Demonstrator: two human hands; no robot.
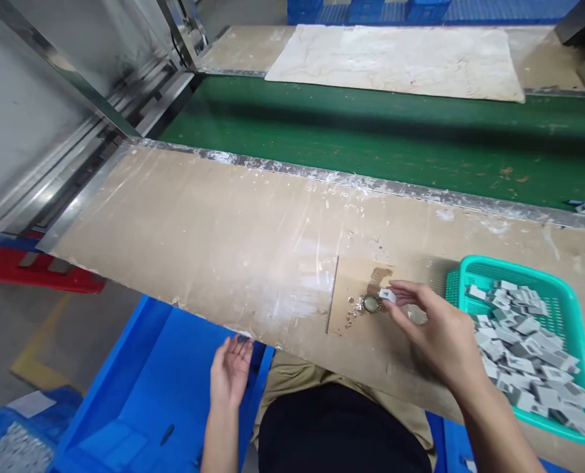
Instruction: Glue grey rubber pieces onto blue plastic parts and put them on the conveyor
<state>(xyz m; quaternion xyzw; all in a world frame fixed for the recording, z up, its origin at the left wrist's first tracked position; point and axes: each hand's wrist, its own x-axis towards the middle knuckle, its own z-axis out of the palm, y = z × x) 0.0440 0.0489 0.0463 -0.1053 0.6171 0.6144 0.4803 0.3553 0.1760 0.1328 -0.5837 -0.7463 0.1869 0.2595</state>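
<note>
In the lower right of the frame the right hand (440, 335) pinches a small grey-white piece (387, 295) between thumb and fingertips, holding it just beside a small round dish (371, 303) that sits on a brown cardboard patch (351, 295) on the workbench (213, 243); whether piece and dish touch cannot be told. At the right edge of the frame, just beside that hand, stands a teal plastic basket (519, 269) heaped with many more grey-white pieces (528, 355) of the same kind. The left hand (229, 371) is at the lower centre-left, below the near edge of the workbench — palm up, fingers loosely spread, holding nothing; it hovers at the rim of a large blue crate (139, 387). In the bottom left corner another blue crate (6, 440) holds a mass of small grey parts. Across the upper half of the frame runs a green conveyor belt (371, 131); beyond it, at the top, lies a pale sheet (395, 59); a red bin (41, 276) shows at the left edge — partly under the bench.
</note>
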